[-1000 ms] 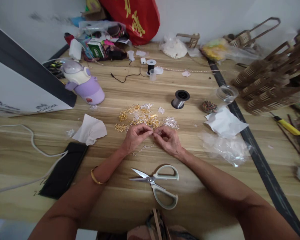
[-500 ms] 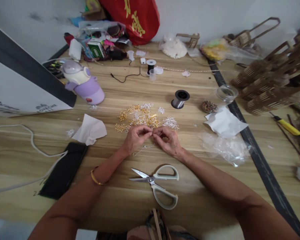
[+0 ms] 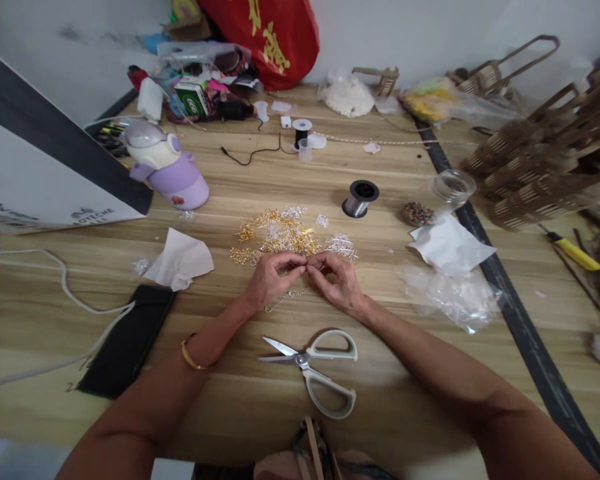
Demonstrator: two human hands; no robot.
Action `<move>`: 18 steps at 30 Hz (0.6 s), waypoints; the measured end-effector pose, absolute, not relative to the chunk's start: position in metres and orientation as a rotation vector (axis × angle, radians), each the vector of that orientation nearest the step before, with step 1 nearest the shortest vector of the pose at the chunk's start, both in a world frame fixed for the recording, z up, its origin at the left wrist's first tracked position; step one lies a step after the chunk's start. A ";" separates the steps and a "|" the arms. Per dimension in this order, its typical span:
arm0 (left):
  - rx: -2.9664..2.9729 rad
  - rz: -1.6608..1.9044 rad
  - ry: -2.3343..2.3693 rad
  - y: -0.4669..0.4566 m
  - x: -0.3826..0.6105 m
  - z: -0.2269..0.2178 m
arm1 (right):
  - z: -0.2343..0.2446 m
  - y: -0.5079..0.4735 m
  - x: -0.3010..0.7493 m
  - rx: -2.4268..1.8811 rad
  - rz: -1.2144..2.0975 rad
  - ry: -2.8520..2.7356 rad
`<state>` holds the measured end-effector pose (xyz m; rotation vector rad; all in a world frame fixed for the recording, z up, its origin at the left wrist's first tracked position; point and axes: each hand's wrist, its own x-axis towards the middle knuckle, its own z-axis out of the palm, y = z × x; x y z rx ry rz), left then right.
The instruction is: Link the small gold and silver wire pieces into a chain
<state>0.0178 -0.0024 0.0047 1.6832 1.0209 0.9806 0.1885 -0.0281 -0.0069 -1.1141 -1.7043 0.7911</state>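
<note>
My left hand [image 3: 276,277] and my right hand [image 3: 336,281] meet fingertip to fingertip, each closed in a pinch. A thin silver chain [image 3: 280,302] trails below them, its ringed end lying on the wood; its upper end runs up into the fingers. Whatever else sits between the fingertips is too small to make out. Just beyond the hands spreads a pile of gold and silver jewelry findings [image 3: 285,230], with silver pins [image 3: 342,246] at its right side. Scissors [image 3: 307,367] with pale handles lie spread apart nearer my body.
A wire spool [image 3: 361,199] stands behind the pile. To the right are a clear jar [image 3: 450,190], white paper [image 3: 450,243] and a plastic bag [image 3: 455,297]. On the left are a purple bottle [image 3: 177,173], a tissue [image 3: 180,260] and a black phone-like slab [image 3: 127,343] under a white cable.
Both hands keep their pinch at almost the same spot, with only a tiny shift of the fingertips to the right. Everything else on the table stays put.
</note>
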 end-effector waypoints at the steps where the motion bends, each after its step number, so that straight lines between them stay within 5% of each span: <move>1: 1.705 0.985 1.018 -0.002 0.018 0.005 | -0.007 -0.028 0.189 -1.117 0.791 -1.705; 18: 1.930 1.085 1.055 -0.004 0.018 0.009 | -0.005 -0.028 0.188 -1.113 0.775 -1.724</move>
